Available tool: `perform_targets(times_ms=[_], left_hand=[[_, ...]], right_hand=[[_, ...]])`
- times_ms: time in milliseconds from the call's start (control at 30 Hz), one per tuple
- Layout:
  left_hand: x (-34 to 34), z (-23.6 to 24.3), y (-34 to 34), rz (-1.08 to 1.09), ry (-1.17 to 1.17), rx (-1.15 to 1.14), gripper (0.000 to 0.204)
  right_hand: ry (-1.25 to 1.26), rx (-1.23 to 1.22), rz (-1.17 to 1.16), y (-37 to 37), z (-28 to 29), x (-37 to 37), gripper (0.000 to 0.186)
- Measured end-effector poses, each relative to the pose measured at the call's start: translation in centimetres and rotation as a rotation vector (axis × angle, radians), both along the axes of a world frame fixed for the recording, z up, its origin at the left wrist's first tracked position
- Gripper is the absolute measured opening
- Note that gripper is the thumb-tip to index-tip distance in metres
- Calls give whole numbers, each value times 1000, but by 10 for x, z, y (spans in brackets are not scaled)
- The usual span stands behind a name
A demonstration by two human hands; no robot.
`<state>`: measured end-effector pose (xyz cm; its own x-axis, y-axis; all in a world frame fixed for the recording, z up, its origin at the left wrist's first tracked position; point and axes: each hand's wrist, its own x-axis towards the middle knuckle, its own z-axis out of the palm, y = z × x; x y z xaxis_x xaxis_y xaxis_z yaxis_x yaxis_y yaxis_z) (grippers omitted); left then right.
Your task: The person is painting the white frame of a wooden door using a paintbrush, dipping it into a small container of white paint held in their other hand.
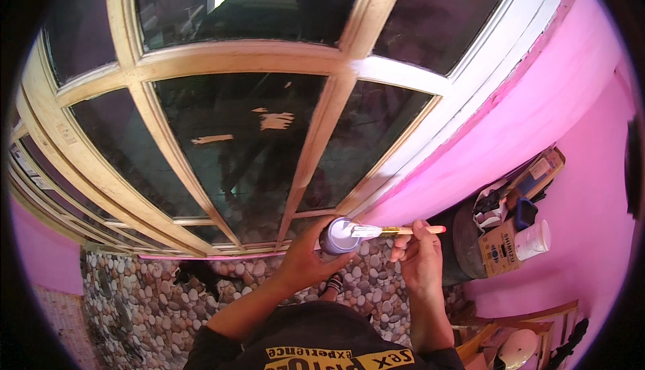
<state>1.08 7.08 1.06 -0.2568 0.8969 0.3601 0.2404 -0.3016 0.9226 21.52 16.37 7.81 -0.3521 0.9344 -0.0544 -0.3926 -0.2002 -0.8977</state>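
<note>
My left hand (306, 262) is wrapped around a small purple-grey paint can (326, 241) with white paint (343, 237) inside. In my right hand (422, 256) is a paintbrush (396, 230), gripped near the red end of its handle. The brush lies level, pointing left, and its white-coated bristles (365, 231) are at the can's right rim. Whether they touch the rim I cannot tell. Just beyond both hands stands a window frame (235, 64) of cream, worn wood with dark glass panes; its right-hand bars (403, 73) look freshly white.
A pink wall (578, 168) curves along the right. Against it a dark drum (463, 239) carries a cardboard box (497, 252), a white tub (533, 240) and other items. Wooden pieces and a pale rounded object (517, 348) sit at lower right. Pebbles (154, 303) cover the floor.
</note>
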Motion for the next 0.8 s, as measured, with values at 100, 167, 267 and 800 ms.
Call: perform_targets(times_ms=[100, 167, 267, 800], left_hand=[[8, -3, 13, 28, 43, 77, 75], [16, -5, 20, 18, 17, 46, 75], [21, -4, 23, 56, 36, 56, 74], [27, -18, 4, 88, -129, -95, 80]], right_hand=[[37, -3, 8, 9, 7, 6, 23], [89, 18, -18, 19, 16, 15, 21], [120, 206, -135, 34, 30, 17, 19], [-461, 1628, -558, 77, 66, -21, 24]])
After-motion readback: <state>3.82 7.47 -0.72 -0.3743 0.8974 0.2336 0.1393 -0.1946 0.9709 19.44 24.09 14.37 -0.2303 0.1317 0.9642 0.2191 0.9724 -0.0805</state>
